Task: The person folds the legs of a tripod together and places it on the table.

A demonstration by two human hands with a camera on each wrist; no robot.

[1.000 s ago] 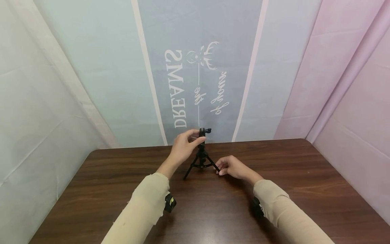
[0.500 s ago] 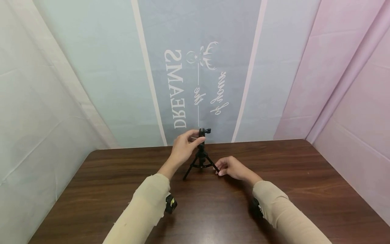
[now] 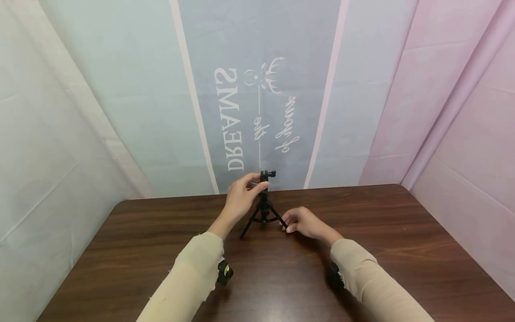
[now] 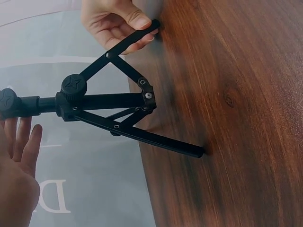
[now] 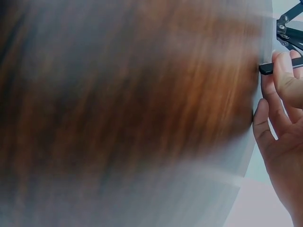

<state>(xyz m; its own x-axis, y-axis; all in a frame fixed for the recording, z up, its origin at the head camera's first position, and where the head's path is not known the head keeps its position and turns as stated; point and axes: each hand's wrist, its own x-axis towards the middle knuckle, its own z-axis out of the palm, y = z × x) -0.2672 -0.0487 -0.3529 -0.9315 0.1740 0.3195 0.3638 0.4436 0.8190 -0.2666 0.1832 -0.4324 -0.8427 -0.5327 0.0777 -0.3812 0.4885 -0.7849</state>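
A small black tripod (image 3: 264, 206) stands upright with its legs spread on the wooden table. My left hand (image 3: 240, 197) grips its upper column, thumb in front and fingers behind. Low on the right, my right hand (image 3: 305, 222) pinches one leg near its foot between thumb and fingers. The left wrist view shows the tripod's folding braces, a round knob (image 4: 74, 86) with a star, and the right hand (image 4: 118, 23) at the leg end. In the right wrist view, the thumb (image 5: 284, 64) presses on the leg tip (image 5: 266, 69).
The dark wood-grain table (image 3: 277, 277) has its back edge close behind the tripod. A fabric backdrop (image 3: 257, 40) with mirrored lettering hangs behind it. Pale cloth walls (image 3: 36, 134) close in both sides. Black wrist cameras (image 3: 224, 272) sit under both sleeves.
Both hands keep their holds on the tripod. Everything in the head view shifts slightly left and down together, backdrop included; the tripod shows no clear movement on the table.
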